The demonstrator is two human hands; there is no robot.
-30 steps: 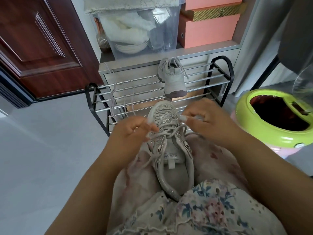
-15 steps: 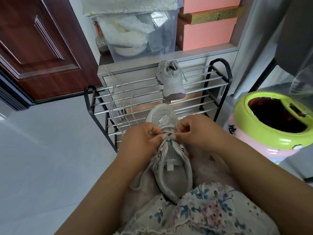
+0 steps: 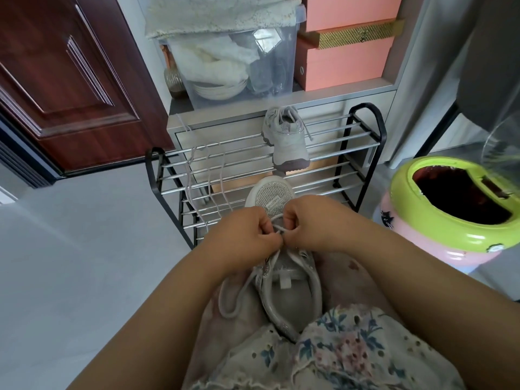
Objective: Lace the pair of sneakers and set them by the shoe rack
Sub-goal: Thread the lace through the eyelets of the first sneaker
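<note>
- Grey floor (image 3: 70, 263) runs to the shoe rack (image 3: 281, 153), my landmark; a loose lace (image 3: 194, 175) drapes over its left bars.
- My left hand (image 3: 247, 237), before the rack, has its grip curled, pinching the lace (image 3: 277, 230).
- Between both hands, the sneaker (image 3: 284, 271) lies on my lap, long axis pointing toe-first at the rack; both hands sit equally near the knot, so I'd pull outward.
- My right hand (image 3: 312, 229) pinches the other strand.
- On the rack's top sits the second sneaker (image 3: 287, 136).
</note>
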